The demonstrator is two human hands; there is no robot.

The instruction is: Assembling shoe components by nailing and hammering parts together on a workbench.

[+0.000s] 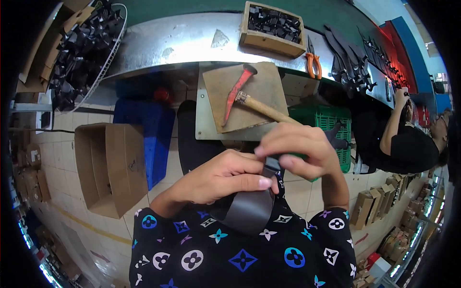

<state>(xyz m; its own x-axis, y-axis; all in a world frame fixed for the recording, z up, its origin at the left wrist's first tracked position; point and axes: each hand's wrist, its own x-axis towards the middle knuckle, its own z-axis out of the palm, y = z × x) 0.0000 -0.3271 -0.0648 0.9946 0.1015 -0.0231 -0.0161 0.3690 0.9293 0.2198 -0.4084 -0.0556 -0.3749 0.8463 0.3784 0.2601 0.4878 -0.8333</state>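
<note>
Close to my body, my left hand (pixel 223 175) is closed round a dark, smooth, curved part (pixel 247 211); its broad end hangs below the fingers. A small black clip-like piece (pixel 272 163) sits at the narrow upper end of the part. My right hand (pixel 309 149) has its thumb and fingertips bent around that piece, and the exact contact is partly hidden. Just beyond the hands, a hammer (pixel 234 96) with a red head and wooden handle lies on a brown board (pixel 216 86). My right hand covers the handle's near end from view.
A wooden box (pixel 273 44) of small black pieces stands on the metal bench (pixel 192 41), beside orange-handled pliers (pixel 313 65). Black parts (pixel 348 62) lie farther right. Left are a cardboard box (pixel 115 168) and blue bin (pixel 161 139); right, a green crate (pixel 343 149) and another person (pixel 408 144).
</note>
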